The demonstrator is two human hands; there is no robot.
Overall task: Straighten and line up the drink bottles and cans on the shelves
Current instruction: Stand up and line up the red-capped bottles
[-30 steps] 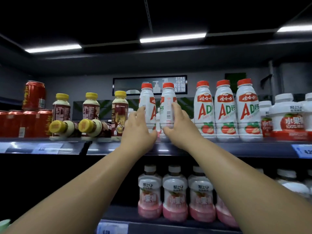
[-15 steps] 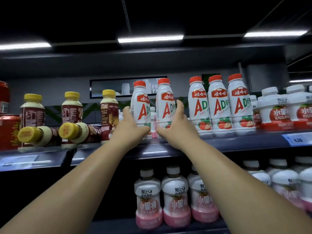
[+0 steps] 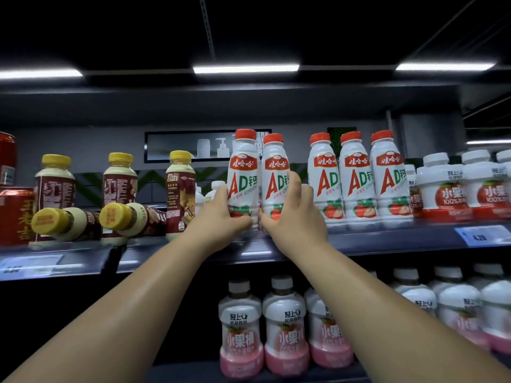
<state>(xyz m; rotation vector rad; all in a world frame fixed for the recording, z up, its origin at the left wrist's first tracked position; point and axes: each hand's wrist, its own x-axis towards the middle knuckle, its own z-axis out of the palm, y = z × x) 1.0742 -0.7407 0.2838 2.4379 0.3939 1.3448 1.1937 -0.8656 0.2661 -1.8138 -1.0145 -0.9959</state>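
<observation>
While the left hand (image 3: pixel 221 220) curls round the base of one red-capped bottle (image 3: pixel 244 172), the right hand (image 3: pixel 293 218) grips its neighbour (image 3: pixel 274 179); both stand upright, side by side, on the dark upper shelf (image 3: pixel 387 239); strip lights (image 3: pixel 246 69) glow on a black ceiling; labels read "AD" above strawberries.

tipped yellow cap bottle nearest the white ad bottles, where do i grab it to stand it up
Grip the tipped bottle at its pale shoulder just behind the yellow cap, coming from the front. It lies on its side with the cap pointing out toward you, while an upright brown bottle stands close beside its body, so a side approach looks cramped.
</observation>
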